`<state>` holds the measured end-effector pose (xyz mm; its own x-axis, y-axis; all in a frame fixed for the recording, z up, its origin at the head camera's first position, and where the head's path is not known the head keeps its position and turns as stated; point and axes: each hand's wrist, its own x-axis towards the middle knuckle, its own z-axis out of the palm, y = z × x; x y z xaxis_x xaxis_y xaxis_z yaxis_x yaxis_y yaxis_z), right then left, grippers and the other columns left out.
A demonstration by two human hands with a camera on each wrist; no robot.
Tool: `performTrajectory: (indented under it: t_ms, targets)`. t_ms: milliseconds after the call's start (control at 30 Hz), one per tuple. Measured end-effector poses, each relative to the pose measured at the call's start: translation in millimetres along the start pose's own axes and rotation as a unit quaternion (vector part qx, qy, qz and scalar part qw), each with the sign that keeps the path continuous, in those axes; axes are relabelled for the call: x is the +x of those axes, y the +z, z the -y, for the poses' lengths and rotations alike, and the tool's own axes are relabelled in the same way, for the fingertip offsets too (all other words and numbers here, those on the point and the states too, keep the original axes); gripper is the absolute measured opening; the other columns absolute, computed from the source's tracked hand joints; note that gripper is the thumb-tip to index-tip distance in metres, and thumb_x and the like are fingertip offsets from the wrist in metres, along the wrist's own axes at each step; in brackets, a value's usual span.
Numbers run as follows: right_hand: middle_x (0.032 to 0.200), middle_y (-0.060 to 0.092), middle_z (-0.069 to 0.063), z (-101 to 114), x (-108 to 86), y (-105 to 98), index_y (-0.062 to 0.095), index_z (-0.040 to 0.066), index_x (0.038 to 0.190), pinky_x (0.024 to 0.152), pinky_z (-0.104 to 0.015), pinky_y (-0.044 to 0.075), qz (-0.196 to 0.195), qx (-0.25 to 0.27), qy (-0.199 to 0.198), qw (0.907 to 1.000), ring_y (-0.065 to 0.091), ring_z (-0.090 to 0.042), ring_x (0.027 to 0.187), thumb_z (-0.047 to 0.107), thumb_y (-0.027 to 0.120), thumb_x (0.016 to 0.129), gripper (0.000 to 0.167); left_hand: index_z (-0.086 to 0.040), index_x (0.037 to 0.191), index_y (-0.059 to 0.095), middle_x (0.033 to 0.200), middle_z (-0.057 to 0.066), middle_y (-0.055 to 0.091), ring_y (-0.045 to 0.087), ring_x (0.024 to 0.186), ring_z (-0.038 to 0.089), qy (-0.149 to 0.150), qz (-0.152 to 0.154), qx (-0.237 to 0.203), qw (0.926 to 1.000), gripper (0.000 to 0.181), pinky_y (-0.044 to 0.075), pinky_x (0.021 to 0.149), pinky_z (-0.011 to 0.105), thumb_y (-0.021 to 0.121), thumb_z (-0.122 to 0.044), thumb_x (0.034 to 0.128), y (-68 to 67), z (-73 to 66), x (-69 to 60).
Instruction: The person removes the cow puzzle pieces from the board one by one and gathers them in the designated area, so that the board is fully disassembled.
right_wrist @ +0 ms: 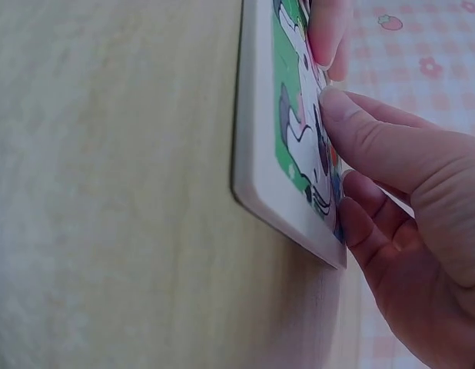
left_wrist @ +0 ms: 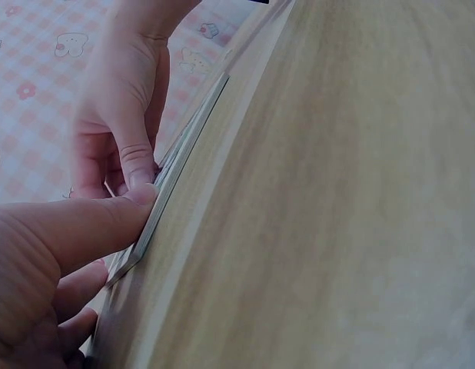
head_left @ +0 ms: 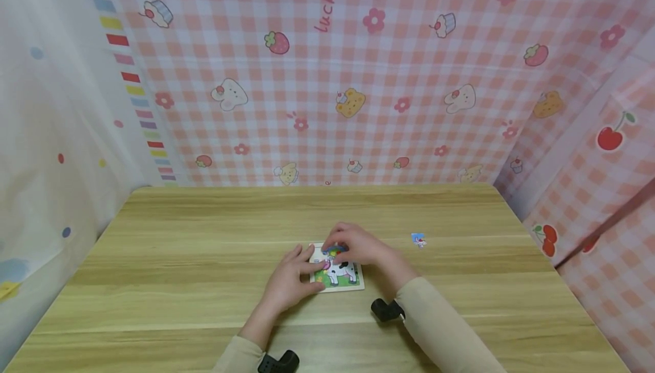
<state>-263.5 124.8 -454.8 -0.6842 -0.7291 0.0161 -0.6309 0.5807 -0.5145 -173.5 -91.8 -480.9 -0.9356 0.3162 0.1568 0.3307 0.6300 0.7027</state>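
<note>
A small jigsaw puzzle board with a cow picture on green lies on the table, its rim pale. My left hand holds it at the left side, thumb at the near corner and one finger reaching over the picture. From the far side my right hand bends over the upper part, thumb and fingers around a colourful puzzle piece there; my fingers partly hide it. In the right wrist view the right thumb touches the picture, with other fingers by the board's edge. A pale patch shows at the board's upper left.
One loose blue puzzle piece lies to the right of the board, beyond my right forearm. The wooden table ends at the back against a pink checked cloth. Black wrist cameras sit by both sleeves.
</note>
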Motion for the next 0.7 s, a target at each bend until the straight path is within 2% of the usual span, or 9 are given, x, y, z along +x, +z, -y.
performTrajectory:
  t_ms: [233,467,700]
  targets:
    - [0.116,0.063,-0.004,1.5,1.9,1.3,0.076,0.014,0.113,0.094,-0.036,0.052,-0.004,-0.011,-0.009,0.9999,0.058,-0.02,0.104,0.012,0.08,0.09,0.024,-0.006,0.121,0.077,0.152,0.023,0.051,0.034,0.146,0.051,0.001,-0.001,-0.001,1.0,0.043,0.027,0.118,0.069,0.089,-0.018,0.0809,-0.1,-0.2,-0.4]
    - [0.114,0.063,-0.004,4.1,4.9,2.3,0.075,0.014,0.106,0.093,-0.037,0.052,-0.009,-0.019,0.001,0.9998,0.059,-0.02,0.101,0.009,0.08,0.09,0.017,-0.007,0.121,0.077,0.152,0.022,0.051,0.034,0.147,0.051,0.0,0.0,-0.003,1.0,0.043,0.027,0.118,0.068,0.088,-0.018,0.0813,-0.4,-0.6,-0.5]
    - [0.112,0.063,-0.002,6.2,6.7,5.5,0.074,0.016,0.101,0.094,-0.039,0.052,-0.021,-0.017,0.032,0.9991,0.058,-0.02,0.1,0.009,0.079,0.091,0.014,-0.008,0.122,0.077,0.152,0.022,0.051,0.034,0.147,0.051,0.0,0.001,-0.004,1.0,0.043,0.026,0.119,0.068,0.088,-0.019,0.0816,0.0,0.2,0.3]
